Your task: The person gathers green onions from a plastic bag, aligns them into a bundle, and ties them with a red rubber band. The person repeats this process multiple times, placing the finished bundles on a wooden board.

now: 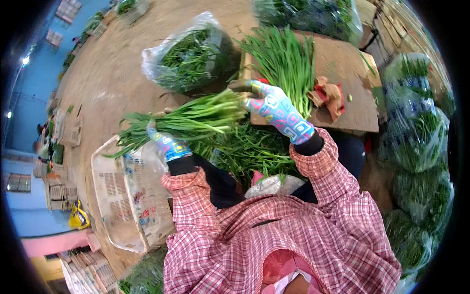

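My left hand (pixel 167 142), in a patterned glove, is closed around the leafy part of a bunch of garlic chives (pixel 198 114). The bunch lies nearly level, its pale stem ends to the right. My right hand (pixel 273 106), gloved alike, is at those ends with thumb and fingers apart; blur hides whether they touch. Beyond the right hand, a pile of garlic chives (pixel 286 55) rests on a low wooden board (pixel 352 73). Loose green leaves (pixel 253 147) lie in a heap below the held bunch, between my legs.
A white plastic crate (pixel 114 205) stands at my left. Ahead is a clear plastic bag of greens (pixel 187 58). Crumpled brown-and-red scraps (pixel 328 97) lie on the board. Bagged greens (pixel 411 128) are stacked along the right, with another large bag (pixel 312 16) behind the board.
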Available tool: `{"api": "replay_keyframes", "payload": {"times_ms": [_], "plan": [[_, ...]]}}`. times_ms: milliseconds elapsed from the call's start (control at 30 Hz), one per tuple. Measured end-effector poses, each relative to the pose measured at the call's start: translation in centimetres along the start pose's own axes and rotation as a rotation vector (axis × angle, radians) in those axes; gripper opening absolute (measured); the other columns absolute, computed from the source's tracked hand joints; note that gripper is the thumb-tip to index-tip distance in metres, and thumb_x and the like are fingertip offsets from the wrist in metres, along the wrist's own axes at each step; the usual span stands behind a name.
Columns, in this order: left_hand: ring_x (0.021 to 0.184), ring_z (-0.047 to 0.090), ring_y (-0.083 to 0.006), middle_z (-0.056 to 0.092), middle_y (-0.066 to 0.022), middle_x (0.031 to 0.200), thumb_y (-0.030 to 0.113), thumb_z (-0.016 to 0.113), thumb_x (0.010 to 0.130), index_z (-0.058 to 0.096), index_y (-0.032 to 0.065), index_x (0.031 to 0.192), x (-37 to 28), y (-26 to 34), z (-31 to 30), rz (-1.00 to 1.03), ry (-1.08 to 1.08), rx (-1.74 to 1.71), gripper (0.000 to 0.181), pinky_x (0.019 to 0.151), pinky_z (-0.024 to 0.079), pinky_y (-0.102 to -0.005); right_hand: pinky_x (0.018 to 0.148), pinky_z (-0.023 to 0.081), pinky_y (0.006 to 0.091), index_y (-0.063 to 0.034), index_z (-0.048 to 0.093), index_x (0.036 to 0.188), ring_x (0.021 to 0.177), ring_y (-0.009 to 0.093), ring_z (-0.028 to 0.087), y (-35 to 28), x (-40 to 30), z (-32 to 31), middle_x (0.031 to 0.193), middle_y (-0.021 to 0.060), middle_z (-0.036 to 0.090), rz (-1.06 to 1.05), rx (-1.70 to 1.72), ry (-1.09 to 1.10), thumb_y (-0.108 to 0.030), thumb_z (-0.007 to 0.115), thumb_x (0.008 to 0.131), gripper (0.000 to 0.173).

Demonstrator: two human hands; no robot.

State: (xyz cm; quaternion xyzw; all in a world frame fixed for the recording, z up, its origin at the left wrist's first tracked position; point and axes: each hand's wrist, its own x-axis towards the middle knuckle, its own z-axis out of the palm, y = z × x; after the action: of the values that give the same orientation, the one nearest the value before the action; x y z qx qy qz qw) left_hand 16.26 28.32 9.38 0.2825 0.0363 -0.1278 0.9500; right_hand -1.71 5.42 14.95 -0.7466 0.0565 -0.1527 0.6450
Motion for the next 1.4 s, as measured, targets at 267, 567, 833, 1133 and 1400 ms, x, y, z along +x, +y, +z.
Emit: {"api": "replay_keyframes", "payload": {"times_ms": [267,567,833,1133,1400], "plan": [[0.077,0.057,-0.0249,0.058,-0.0088,0.079,0.026,0.053,0.084,0.054,0.0058,0.085,-2.2,-0.4,2.5,0.117,-0.024,-0.099,0.02,0.078,0.05,-0.0367,0.098,0.038,0.0299,0.0043,0.05,0.129,0.109,0.016,0.052,4.0,-0.2,-1.0,0.123,0.0099,0.056,0.168,0.133,-0.189,-0.031,0.057,0.087,0.056],[0.076,0.057,-0.0248,0.056,-0.0084,0.073,0.022,0.051,0.085,0.054,0.0043,0.084,-1.9,-0.4,0.0,0.087,0.108,-0.18,0.018,0.077,0.05,-0.037,0.087,0.046,0.0245,0.0014,0.052,0.128,0.092,0.012,0.061,2.5,0.5,1.9,0.108,0.0079,0.066,0.332,0.384,-0.336,-0.008,0.06,0.085,0.045],[0.071,0.055,-0.023,0.056,-0.0084,0.073,0.021,0.052,0.084,0.055,0.0029,0.084,-2.0,-0.5,0.3,0.037,0.187,-0.26,0.018,0.078,0.051,-0.0373,0.08,0.049,0.023,0.0019,0.058,0.121,0.086,0.011,0.062,4.3,1.1,2.3,0.104,0.0081,0.066,0.406,0.437,-0.241,-0.001,0.06,0.082,0.039],[0.072,0.056,-0.0245,0.057,-0.0078,0.073,0.022,0.052,0.083,0.054,0.0036,0.082,-0.7,-0.8,-2.7,0.057,0.103,-0.272,0.019,0.079,0.05,-0.0374,0.079,0.049,0.0237,0.0036,0.062,0.114,0.085,0.011,0.062,4.2,0.7,3.3,0.101,0.0076,0.067,0.365,0.408,-0.173,0.001,0.058,0.078,0.037],[0.073,0.057,-0.0243,0.058,-0.0084,0.073,0.027,0.045,0.088,0.055,0.0047,0.08,-1.4,0.9,-0.9,0.151,-0.054,0.106,0.026,0.074,0.048,-0.0365,0.058,0.04,0.0234,-0.0001,0.067,0.089,0.064,0.006,0.047,4.8,0.0,2.9,0.071,-0.0015,0.055,0.083,-0.106,-0.036,0.0,0.055,0.074,0.019]]}}
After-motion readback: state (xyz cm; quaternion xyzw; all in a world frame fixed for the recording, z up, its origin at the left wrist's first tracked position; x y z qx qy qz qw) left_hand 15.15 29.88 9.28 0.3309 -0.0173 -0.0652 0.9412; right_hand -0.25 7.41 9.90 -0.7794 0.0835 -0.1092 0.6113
